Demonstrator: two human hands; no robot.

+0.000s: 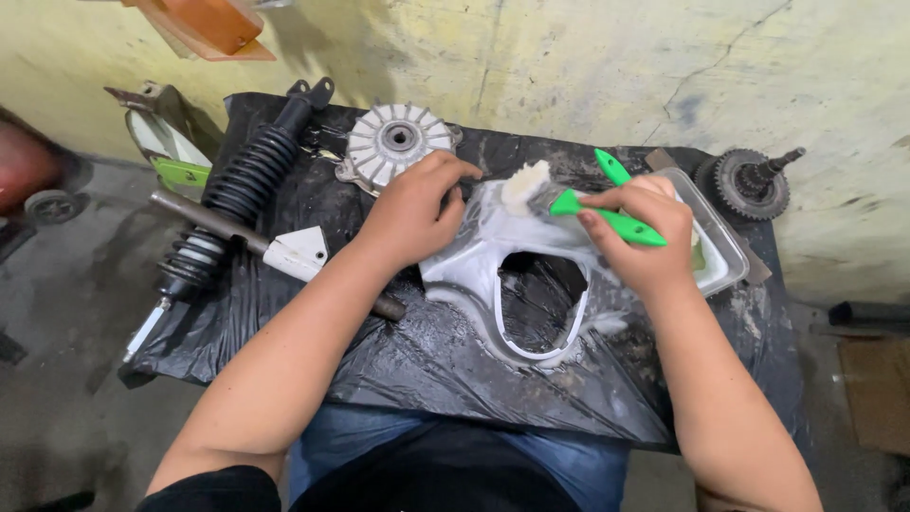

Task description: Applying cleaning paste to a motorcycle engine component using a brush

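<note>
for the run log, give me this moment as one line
left hand: steadies white plastic cover | right hand: grips green brush, bristles on cover | surface: black plastic sheet

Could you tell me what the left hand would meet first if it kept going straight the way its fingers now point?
The left hand points up and right, toward the soapy brush head. That would probably come first, though depth is hard to judge; the finned metal hub lies off that line.
</note>
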